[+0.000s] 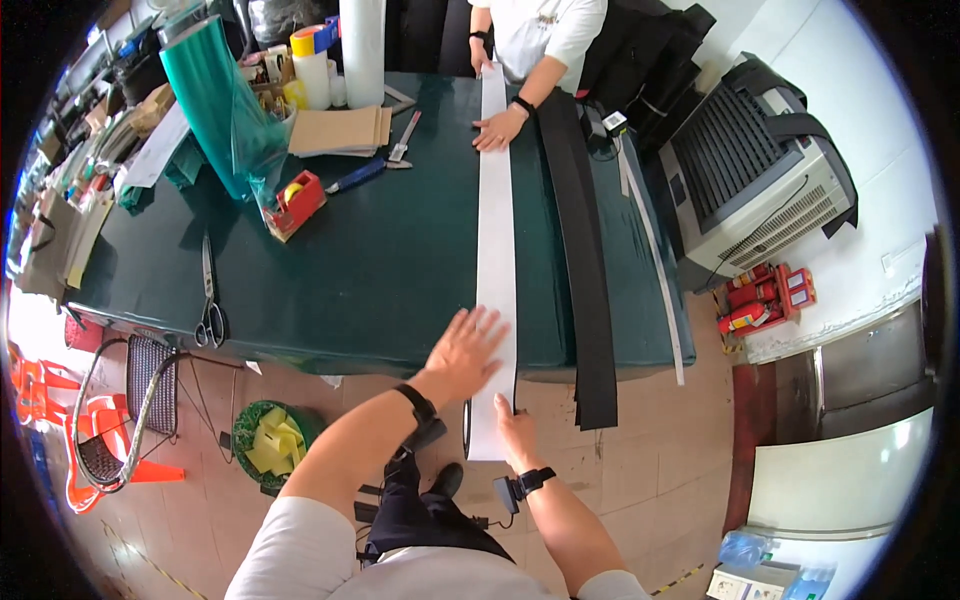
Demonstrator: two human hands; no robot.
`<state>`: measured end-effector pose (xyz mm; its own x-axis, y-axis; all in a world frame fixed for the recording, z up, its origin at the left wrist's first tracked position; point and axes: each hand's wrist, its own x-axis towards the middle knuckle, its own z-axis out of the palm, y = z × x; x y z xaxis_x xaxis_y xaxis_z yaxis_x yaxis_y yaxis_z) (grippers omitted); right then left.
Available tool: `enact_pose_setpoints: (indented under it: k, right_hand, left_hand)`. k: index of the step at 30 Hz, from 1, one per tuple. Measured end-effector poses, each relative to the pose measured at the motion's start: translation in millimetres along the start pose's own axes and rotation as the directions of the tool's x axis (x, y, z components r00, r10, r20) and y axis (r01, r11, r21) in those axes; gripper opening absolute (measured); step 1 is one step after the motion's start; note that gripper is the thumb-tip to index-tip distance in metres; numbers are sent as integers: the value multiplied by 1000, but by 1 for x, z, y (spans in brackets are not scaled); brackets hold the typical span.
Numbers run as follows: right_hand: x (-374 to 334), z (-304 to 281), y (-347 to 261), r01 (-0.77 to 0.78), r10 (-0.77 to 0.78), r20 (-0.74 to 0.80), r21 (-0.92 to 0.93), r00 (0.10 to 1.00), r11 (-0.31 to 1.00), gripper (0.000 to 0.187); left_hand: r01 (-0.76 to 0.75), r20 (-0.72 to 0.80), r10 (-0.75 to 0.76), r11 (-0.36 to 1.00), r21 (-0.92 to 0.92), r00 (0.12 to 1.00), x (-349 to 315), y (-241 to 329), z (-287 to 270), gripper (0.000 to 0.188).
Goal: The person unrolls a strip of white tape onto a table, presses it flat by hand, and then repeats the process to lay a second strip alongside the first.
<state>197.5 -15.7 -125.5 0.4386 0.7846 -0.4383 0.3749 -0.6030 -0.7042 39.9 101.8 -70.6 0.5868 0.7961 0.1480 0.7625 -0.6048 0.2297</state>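
A long white strip (496, 230) lies across the dark green table, its near end hanging over the front edge with a dark underside showing. My left hand (468, 350) rests flat on the strip near that edge, fingers spread. Lower down, my right hand (516, 432) grips the overhanging part by its right side, thumb on top. At the far end another person's hand (500, 130) presses on the same strip, and that person's other hand (480, 57) is at its tip. Black strips (590, 300) lie to the right, also overhanging the front edge.
On the table (400, 260) are scissors (209, 300), a red tape dispenser (295, 205), a blue-handled knife (358, 177), cardboard pieces (340, 132) and a green film roll (210, 110). A long ruler-like strip (655, 255) lies right. A bin (275, 445) and chair (150, 400) stand left, an air cooler (750, 170) right.
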Motion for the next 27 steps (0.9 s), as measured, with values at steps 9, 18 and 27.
enact_pose_setpoints:
  k: [9,18,27]
  right_hand:
    - [-2,-3,-2,-3,4,44,-11,999,1000,73]
    - [0,-7,2,24,-24,-1,-190,1000,982,76]
    - [1,-1,1,-9,28,115,-162,993,987,82]
  left_hand:
    - [-11,33,14,997,-71,999,21,20,29,63]
    - [150,-24,-150,988,21,988,121,-30,30,64]
    - [102,30,-99,990,-99,995,105,-79,37,63]
